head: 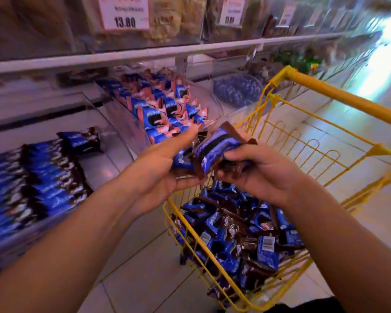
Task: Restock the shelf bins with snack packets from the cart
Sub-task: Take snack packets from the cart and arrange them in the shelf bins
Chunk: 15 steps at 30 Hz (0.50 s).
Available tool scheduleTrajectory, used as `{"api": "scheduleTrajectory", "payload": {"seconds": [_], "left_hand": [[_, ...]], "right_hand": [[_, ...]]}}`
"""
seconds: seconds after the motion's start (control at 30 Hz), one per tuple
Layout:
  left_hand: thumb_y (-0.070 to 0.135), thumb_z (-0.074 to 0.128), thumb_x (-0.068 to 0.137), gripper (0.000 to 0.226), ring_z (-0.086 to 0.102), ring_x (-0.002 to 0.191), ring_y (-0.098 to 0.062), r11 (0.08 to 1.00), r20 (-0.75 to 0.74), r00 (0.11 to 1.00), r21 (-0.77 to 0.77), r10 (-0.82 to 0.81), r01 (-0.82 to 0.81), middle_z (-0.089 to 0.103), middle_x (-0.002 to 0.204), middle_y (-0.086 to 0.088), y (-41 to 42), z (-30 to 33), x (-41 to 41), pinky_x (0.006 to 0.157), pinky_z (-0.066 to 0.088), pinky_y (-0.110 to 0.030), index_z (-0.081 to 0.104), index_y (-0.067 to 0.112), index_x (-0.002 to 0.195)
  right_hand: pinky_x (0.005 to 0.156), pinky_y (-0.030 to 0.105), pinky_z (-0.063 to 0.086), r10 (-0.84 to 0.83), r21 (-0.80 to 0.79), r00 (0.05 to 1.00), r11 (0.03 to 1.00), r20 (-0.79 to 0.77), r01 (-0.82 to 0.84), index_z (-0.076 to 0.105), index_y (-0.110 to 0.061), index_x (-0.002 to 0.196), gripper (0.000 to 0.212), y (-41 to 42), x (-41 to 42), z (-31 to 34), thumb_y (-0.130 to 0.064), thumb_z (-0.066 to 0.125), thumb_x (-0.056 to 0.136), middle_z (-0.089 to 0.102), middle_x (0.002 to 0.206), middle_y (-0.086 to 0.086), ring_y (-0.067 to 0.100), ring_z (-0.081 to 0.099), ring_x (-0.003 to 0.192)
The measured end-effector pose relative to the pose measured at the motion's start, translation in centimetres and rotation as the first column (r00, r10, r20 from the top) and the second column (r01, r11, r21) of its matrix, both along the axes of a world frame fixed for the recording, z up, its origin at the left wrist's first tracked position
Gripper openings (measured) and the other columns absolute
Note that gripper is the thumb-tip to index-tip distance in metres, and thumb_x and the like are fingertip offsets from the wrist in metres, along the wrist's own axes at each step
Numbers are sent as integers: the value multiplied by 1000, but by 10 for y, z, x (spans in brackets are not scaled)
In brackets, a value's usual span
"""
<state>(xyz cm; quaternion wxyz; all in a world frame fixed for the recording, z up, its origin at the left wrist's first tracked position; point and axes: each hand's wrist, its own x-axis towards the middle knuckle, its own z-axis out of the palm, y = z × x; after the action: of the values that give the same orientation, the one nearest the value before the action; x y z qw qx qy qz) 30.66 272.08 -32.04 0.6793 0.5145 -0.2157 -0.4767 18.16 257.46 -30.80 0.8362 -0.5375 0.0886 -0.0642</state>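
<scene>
Both hands over cart (339,96): right hand (260,175) grips packets (215,152); left hand (158,170), fingers straight, supports them.

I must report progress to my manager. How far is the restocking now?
Done: the left bin holds rows of blue-brown packets, with bare floor at its right. In hand: the right hand grips a few packets; the left hand, fingers straight, supports them from beneath. Left: the cart still carries a deep pile, so much work remains.
</scene>
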Motion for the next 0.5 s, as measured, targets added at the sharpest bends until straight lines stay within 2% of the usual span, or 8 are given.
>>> {"api": "scheduleTrajectory", "payload": {"seconds": [0.07,0.13,0.23,0.3,0.37,0.43,0.5], "left_hand": [[30,80,59,61,73,76,-13,996,64,995,-29,83,-81,76,101,-4,6,-2,1,60,57,-27,65,16,116],[20,83,55,69,74,80,-16,982,80,981,-75,179,-173,76,102,-2,12,-5,4,60,57,-27,61,14,120],[11,85,59,65,75,85,-22,935,165,924,-145,345,-323,76,103,-3,19,-9,11,60,58,-32,58,12,118],[8,87,62,62,75,87,-23,912,230,884,-161,407,-377,76,102,-3,24,-13,17,60,59,-34,57,13,117],[12,90,60,64,75,89,-23,914,284,869,-140,405,-380,76,102,-2,30,-17,23,64,60,-36,58,17,116],[16,91,59,66,74,92,-22,920,352,850,-130,391,-369,75,104,0,35,-18,26,69,61,-38,58,19,116],[21,90,61,65,74,94,-21,924,387,840,-130,381,-359,74,107,0,36,-18,26,71,61,-37,58,20,118]], "right_hand": [[64,28,58,-28,-99,1000,995,-8,27,61,-13,117,54,6,8,-4,13,61,69,69,100,10,20,66,86],[67,28,59,-56,-135,998,989,-11,54,59,-16,121,60,8,12,-5,20,56,74,71,102,9,17,68,87],[66,29,58,-71,-29,997,997,-19,71,56,-15,129,64,10,17,-4,15,59,73,71,106,10,18,68,85],[67,31,58,-76,60,997,995,-22,77,57,-12,129,56,13,20,-2,-6,68,75,69,110,11,21,67,87],[70,34,59,-62,81,996,994,-57,67,66,-14,115,38,19,24,1,-29,69,81,69,105,11,21,67,84],[68,32,59,-64,1,990,998,-123,64,70,-16,102,24,27,29,1,-30,68,82,70,101,11,19,68,83],[64,29,58,-132,-98,981,988,-141,119,68,-12,100,19,32,34,-2,-17,71,82,71,98,11,18,67,81]]}}
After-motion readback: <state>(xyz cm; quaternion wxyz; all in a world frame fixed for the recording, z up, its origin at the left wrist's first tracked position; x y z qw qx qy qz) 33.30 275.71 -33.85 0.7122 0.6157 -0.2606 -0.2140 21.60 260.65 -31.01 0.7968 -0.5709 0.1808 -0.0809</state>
